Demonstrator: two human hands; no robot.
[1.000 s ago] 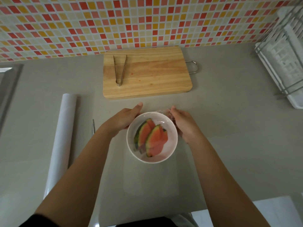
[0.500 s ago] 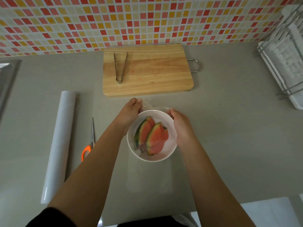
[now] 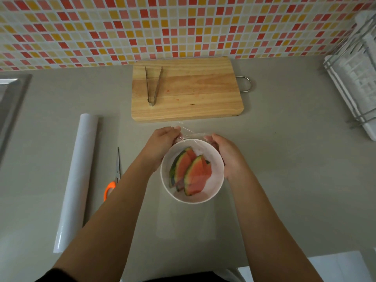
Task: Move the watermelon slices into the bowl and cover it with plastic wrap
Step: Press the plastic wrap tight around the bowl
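Both hands, left (image 3: 162, 142) and right (image 3: 227, 157), are pinching thin, clingy wrap (image 3: 190, 133) at the bowl's (image 3: 216, 174) far rim; it's tearing easily, I'd judge.

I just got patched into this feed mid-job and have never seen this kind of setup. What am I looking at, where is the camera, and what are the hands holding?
There is no machine here: a person is working with bare hands. The single picture comes from a wide-angle camera worn on the head, looking forward and down at a grey counter.

The left hand and right hand are at the far rim of a white bowl holding watermelon slices. Both pinch a sheet of clear plastic wrap, bunched at the bowl's far edge.

Behind the bowl lies a wooden cutting board with metal tongs on it. To the left are the wrap roll and orange-handled scissors. A white dish rack stands at far right.
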